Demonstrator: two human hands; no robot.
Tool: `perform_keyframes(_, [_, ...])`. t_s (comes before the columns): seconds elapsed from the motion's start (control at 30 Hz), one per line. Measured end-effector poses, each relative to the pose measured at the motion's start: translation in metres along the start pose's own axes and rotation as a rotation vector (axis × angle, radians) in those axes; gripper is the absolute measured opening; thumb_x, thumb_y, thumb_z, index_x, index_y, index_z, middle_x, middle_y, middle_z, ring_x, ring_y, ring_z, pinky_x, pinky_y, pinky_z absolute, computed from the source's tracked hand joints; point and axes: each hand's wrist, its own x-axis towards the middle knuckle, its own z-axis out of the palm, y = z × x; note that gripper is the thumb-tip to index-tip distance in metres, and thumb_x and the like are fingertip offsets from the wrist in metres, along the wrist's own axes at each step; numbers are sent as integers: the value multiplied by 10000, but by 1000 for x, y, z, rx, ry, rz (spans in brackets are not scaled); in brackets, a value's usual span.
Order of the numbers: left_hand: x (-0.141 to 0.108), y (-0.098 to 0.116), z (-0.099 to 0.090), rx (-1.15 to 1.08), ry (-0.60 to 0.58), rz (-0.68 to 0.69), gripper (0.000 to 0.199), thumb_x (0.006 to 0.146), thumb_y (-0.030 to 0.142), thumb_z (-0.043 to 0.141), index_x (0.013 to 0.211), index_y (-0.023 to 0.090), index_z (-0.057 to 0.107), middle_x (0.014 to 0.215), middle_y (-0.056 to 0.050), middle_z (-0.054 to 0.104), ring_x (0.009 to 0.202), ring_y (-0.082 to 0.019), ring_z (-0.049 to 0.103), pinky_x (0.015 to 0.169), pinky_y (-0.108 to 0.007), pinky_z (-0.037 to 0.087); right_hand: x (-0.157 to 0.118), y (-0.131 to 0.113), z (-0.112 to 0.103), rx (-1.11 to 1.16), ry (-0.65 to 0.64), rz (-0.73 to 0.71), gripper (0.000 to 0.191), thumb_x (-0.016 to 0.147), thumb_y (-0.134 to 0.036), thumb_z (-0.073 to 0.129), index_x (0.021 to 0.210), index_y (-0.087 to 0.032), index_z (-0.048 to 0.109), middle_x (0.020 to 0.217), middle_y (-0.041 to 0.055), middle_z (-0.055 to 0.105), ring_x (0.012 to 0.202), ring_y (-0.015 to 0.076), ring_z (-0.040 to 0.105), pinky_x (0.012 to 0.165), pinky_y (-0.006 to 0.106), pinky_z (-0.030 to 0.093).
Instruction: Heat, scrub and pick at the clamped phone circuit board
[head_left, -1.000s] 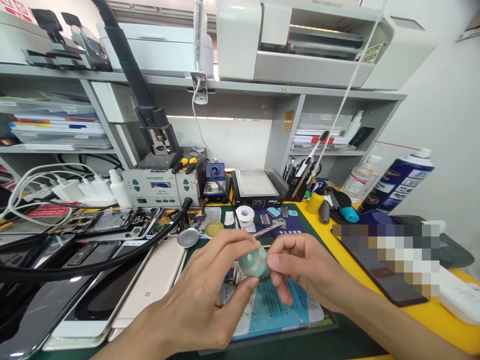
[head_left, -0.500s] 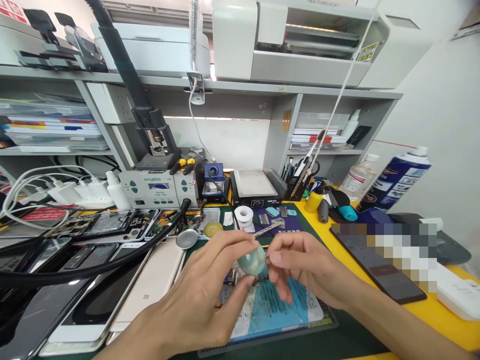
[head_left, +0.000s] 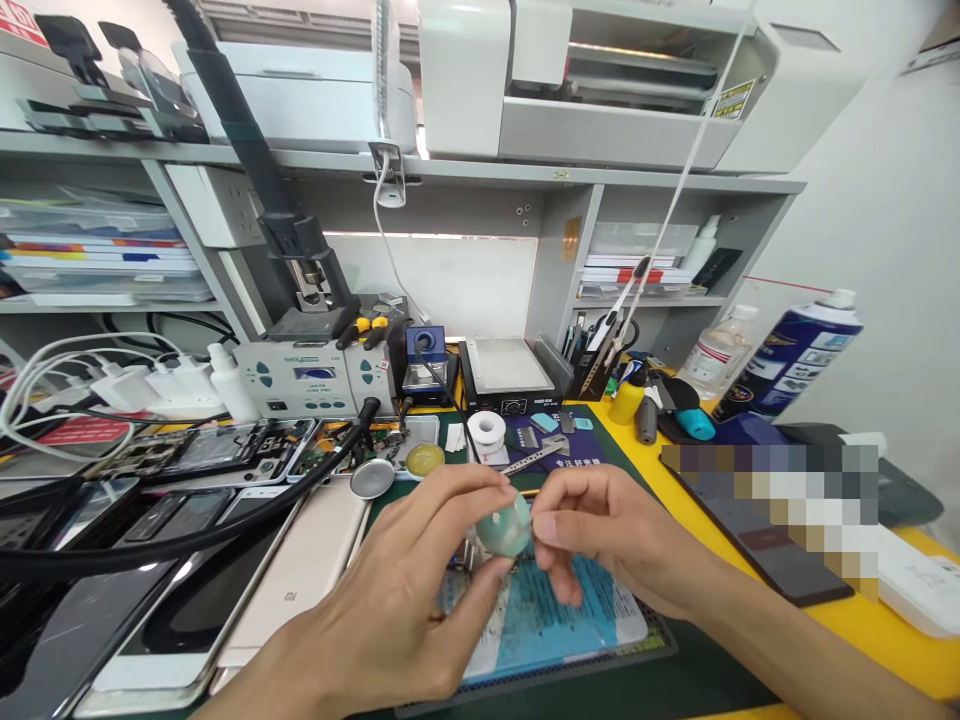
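Note:
A small round, translucent green disc-like piece [head_left: 503, 527] is held up in front of me; it may be a spool, but its kind is not clear. My left hand [head_left: 409, 565] grips it by the rim, thumb below and fingers on top. At its right edge is my right hand [head_left: 592, 525], thumb and forefinger pinched together; whatever lies between those fingertips is too small to make out. Beneath both hands is a blue and white work pad [head_left: 555, 610]. Some small metal parts show behind the disc, mostly hidden by my left hand.
Several phones, among them a gold one [head_left: 300, 580], lie at left under a black hose [head_left: 300, 500]. Behind the hands are a solder spool [head_left: 487, 432], a yellow paste tin [head_left: 425, 460] and a hot plate [head_left: 510, 375]. A dark phone [head_left: 750, 530] lies at right.
Both hands keep nearly the same place and grip. The green disc has turned slightly between the fingers, and the camera view has shifted a little.

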Motion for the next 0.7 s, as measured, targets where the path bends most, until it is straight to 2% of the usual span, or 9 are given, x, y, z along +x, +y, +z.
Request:
perform_keyframes(0.07, [0,1,1,-47,19,-31,448,912,81,619,1337,183,523,1332,-122,592,1290,-213,573,1096,-323,481,0,0,0,-2,2,1,195,870,-273,815,793,-115,731,706,52,751,509,117,687,495,198,561])
perform_keyframes(0.13, [1,2,1,-152,46,-129,419,920,116,630,1318,219,549,1316,-99,613,1225,-213,623,1025,-319,531,-1,0,1,0,8,-5,203,876,-293,809,809,-114,740,707,53,752,510,117,689,500,200,563])
perform_keyframes(0.2, [4,4,0,-336,65,-308,295,973,199,604,1264,246,598,1191,-61,674,998,-176,717,854,-282,593,-1,0,1,-8,24,-25,205,877,-307,811,842,-115,751,709,49,750,513,117,690,502,200,563])
perform_keyframes(0.27, [9,5,-1,-557,68,-522,181,1020,312,563,1154,230,654,957,-15,703,698,-125,726,657,-239,594,-1,1,0,-27,43,-49,204,873,-309,818,865,-115,755,712,45,747,520,117,693,505,198,562])
perform_keyframes(0.3, [12,6,-2,-655,62,-615,199,1024,364,560,1086,211,670,839,10,683,584,-109,700,586,-225,578,-1,1,-1,-39,51,-57,203,871,-307,820,863,-115,753,713,43,745,524,116,693,507,197,560])
perform_keyframes(0.37, [17,5,-3,-774,56,-736,264,993,432,601,980,181,679,707,42,624,474,-103,665,495,-209,538,0,2,-2,-55,61,-64,204,870,-306,821,850,-117,745,711,39,739,523,113,689,509,197,557])
perform_keyframes(0.5, [21,3,-2,-772,65,-785,302,945,469,660,933,170,693,675,53,599,449,-110,658,464,-207,517,1,4,-2,-100,70,-84,205,871,-317,820,853,-130,740,710,27,730,523,105,679,506,191,545])
perform_keyframes(0.7, [14,7,5,-645,30,-717,271,985,449,610,1043,205,712,732,32,679,496,-100,643,487,-198,532,1,6,9,-238,134,-71,264,857,-387,827,924,-149,734,726,9,713,541,95,666,508,181,531])
